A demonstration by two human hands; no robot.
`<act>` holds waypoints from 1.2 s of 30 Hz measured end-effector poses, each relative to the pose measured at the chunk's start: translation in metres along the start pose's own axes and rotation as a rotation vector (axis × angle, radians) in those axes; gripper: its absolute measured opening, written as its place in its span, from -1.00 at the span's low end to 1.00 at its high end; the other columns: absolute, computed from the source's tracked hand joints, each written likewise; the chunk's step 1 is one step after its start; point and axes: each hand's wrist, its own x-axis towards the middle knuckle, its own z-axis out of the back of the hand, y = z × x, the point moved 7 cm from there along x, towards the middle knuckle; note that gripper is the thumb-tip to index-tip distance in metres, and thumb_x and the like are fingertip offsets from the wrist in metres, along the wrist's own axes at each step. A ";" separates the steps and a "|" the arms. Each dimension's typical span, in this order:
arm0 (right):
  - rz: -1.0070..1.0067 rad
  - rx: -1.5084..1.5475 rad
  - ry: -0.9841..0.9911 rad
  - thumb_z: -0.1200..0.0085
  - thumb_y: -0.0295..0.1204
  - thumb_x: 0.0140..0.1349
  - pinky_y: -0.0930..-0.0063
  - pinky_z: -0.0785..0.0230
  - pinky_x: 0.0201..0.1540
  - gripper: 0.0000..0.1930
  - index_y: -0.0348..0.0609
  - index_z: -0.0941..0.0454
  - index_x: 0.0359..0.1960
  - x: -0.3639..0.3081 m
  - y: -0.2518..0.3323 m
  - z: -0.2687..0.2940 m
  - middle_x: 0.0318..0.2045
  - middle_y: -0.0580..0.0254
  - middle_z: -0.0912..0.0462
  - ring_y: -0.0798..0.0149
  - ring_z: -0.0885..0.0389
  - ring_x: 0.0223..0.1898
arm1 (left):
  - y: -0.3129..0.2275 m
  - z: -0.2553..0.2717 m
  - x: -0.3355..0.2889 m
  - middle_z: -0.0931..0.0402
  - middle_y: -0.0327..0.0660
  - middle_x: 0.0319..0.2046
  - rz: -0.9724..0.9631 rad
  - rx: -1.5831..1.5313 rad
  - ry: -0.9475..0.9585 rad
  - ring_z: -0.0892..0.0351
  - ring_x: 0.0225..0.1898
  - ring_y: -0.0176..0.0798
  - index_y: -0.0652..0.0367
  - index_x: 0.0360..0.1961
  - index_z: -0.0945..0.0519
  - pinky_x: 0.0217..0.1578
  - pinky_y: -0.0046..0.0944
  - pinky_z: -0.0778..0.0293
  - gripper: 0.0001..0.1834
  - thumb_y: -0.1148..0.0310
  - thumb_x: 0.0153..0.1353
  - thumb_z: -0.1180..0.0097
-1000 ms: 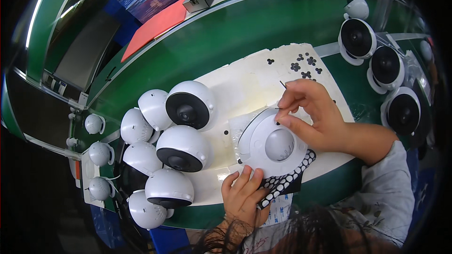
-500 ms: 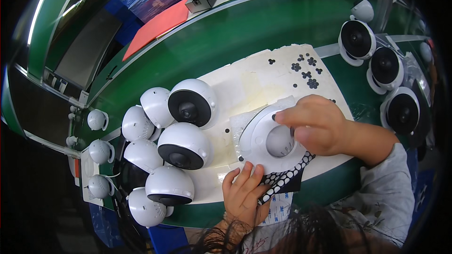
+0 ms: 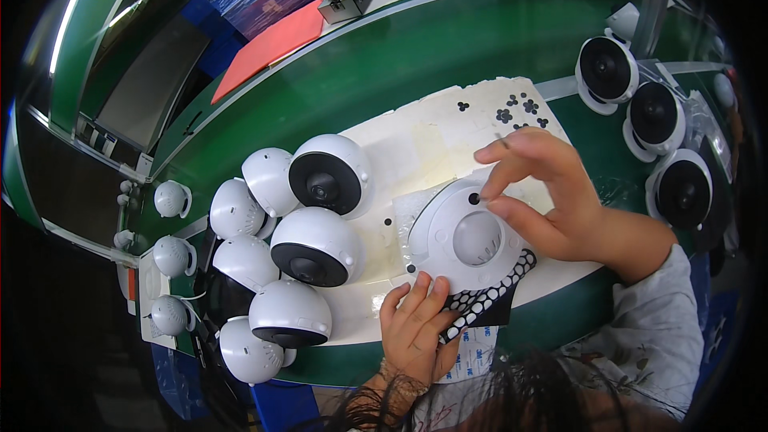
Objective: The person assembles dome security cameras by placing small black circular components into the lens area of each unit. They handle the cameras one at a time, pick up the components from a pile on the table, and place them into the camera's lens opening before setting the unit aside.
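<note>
Base (image 3: 468, 236) lay under both hands | right hand (image 3: 552, 200) pinched thin tool (image 3: 502, 142), fingertips over black dot (image 3: 474, 199) | left hand (image 3: 416, 328) flat, steadying near rim | other holes apparently unfilled | domes (image 3: 316, 244) leftward.

- Right hand (image 3: 552, 192) pinches a thin pin (image 3: 502, 142) above a white round base (image 3: 468, 234).
- Left hand (image 3: 416, 328) rests fingers on the base's near edge.
- White dome cameras (image 3: 316, 244) cluster left on a white mat (image 3: 416, 144).
- Green table (image 3: 416, 56).
</note>
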 end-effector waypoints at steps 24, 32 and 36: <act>-0.030 -0.080 0.316 -0.04 -0.64 -0.03 0.11 0.02 0.03 -0.49 -0.10 -0.18 0.00 0.002 0.006 -0.043 -0.39 0.33 -0.53 0.26 -0.47 -0.16 | 0.003 -0.001 -0.004 -0.33 -0.05 0.06 -0.004 -0.051 -0.022 -0.23 0.15 -0.06 0.20 -0.40 -0.49 0.01 -0.02 -0.12 -0.75 0.46 -0.23 -0.08; 0.252 -0.519 0.272 -0.10 -0.54 -0.10 0.09 0.02 0.04 -0.55 0.03 -0.41 -0.08 -0.004 0.031 -0.043 -0.29 0.41 -0.53 0.33 -0.43 -0.07 | 0.004 -0.001 -0.004 -0.33 -0.04 0.05 -0.025 -0.042 -0.031 -0.23 0.15 -0.06 0.21 -0.38 -0.48 0.01 -0.02 -0.12 -0.76 0.45 -0.18 -0.06; 0.212 -0.672 0.356 -0.13 -0.44 -0.09 0.08 0.02 0.06 -0.62 0.05 -0.48 -0.14 -0.005 0.042 -0.039 -0.13 0.35 -0.48 0.26 -0.35 0.04 | 0.003 0.002 0.000 -0.39 0.07 -0.03 -0.017 0.002 -0.005 -0.29 0.08 0.07 0.27 -0.44 -0.45 -0.05 -0.02 -0.21 -0.83 0.46 -0.10 -0.10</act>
